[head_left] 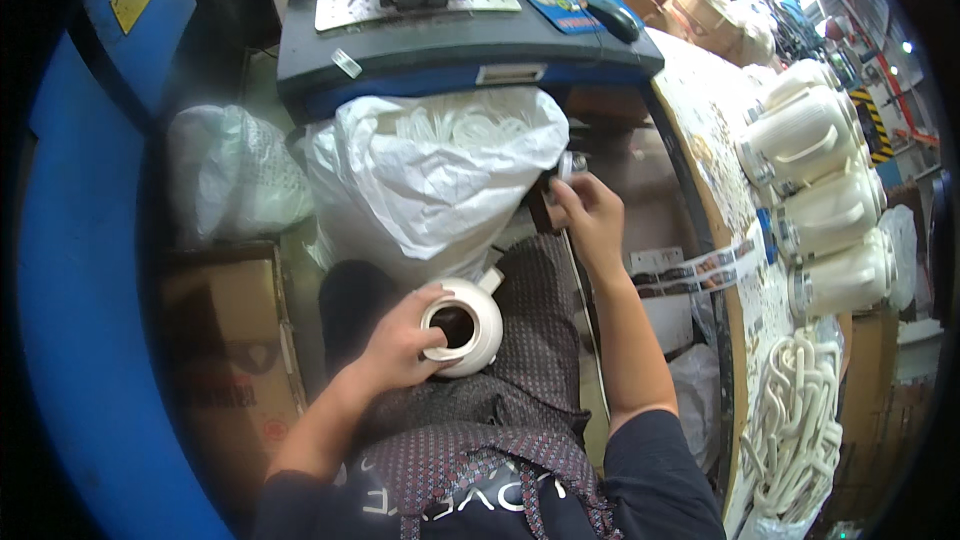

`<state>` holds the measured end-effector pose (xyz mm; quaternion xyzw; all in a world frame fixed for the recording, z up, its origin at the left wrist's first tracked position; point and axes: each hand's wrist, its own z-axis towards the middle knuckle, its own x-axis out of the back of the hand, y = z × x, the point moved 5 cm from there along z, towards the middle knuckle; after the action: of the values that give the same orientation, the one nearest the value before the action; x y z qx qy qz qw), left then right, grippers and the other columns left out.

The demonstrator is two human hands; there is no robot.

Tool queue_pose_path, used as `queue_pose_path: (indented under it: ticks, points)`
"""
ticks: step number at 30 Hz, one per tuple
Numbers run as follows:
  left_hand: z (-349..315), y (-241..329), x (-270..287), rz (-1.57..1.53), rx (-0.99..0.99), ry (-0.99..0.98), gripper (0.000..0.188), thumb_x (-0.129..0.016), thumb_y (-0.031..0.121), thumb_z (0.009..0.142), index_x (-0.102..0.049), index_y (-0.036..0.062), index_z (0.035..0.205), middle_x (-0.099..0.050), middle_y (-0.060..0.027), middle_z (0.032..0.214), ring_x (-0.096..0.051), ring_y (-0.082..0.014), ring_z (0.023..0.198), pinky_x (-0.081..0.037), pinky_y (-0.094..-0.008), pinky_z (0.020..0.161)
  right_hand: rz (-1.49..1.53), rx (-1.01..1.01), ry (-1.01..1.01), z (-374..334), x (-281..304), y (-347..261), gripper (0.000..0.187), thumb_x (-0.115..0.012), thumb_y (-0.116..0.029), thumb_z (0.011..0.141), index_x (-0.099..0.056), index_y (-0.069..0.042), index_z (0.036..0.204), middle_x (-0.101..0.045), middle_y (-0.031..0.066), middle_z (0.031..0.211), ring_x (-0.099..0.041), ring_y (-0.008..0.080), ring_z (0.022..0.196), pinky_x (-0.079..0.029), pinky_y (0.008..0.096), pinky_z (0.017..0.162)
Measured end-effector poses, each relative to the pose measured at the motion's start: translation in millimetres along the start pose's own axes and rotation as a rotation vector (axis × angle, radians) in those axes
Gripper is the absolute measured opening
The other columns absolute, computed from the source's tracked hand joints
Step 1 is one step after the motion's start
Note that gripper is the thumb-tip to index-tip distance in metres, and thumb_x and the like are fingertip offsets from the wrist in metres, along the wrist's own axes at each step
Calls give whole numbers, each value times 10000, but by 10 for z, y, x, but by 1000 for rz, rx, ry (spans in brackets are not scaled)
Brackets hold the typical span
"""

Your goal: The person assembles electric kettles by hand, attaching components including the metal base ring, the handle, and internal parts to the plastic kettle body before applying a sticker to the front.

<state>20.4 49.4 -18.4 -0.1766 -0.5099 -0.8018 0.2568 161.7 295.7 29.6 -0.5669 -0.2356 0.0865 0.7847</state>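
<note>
A cream-white jug body (483,340) rests on my lap, its round mouth tipped up toward me and its inside dark. My left hand (405,340) grips it by the rim, with the thumb at the opening. Past the jug, beside the white sack, my right hand (590,215) is raised with its fingers pinched together. At its fingertips shows a small dark-and-white piece (567,166), too small to name. A strip of printed labels (700,270) hangs over the edge of the bench to the right of that hand.
A white sack (400,175) of translucent rings stands before me, under a grey-topped workbench (450,50). Several cream jugs (815,140) and a heap of white handle-like parts (795,430) lie on the right bench. A cardboard box (230,340) and a blue cabinet (90,290) stand at left.
</note>
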Motion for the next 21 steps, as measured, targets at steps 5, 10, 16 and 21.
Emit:
queue_pose_path:
  ticks: [5, 10, 16, 21]
  points:
    - [225, 667, 222, 163, -178, 252, 421, -910, 295, 543, -618, 65, 738, -648, -169, 996, -646, -354, 893, -530, -417, 754, 297, -672, -139, -1544, 407, 686, 212, -625, -241, 956, -549, -77, 846, -450, -4, 632, -464, 93, 560, -450, 306, 584]
    - [373, 1350, 434, 246, -274, 225, 555, -920, 441, 515, -564, 48, 678, -612, -197, 1025, -614, -311, 897, -498, -386, 738, -884, 363, 26, -1898, 470, 355, 292, -786, -347, 748, -644, -101, 815, -611, 55, 836, -592, 233, 864, -449, 385, 802]
    - [326, 1470, 87, 132, -208, 144, 499, -933, 315, 532, -539, 34, 657, -593, -227, 1142, -610, -389, 1073, -513, -429, 885, -928, 100, -521, -1919, 478, 602, 171, -713, -242, 765, -657, -92, 828, -662, 103, 804, -654, 318, 794, -508, 423, 788]
    - [327, 1545, -100, 176, -213, 107, 656, -936, 297, 549, -609, 33, 1052, -613, -201, 1250, -571, -408, 1194, -444, -482, 1013, -212, -597, -635, -1761, 720, 651, 290, -566, -52, 834, -604, 57, 1100, -709, 158, 787, -706, 235, 770, -552, 348, 700]
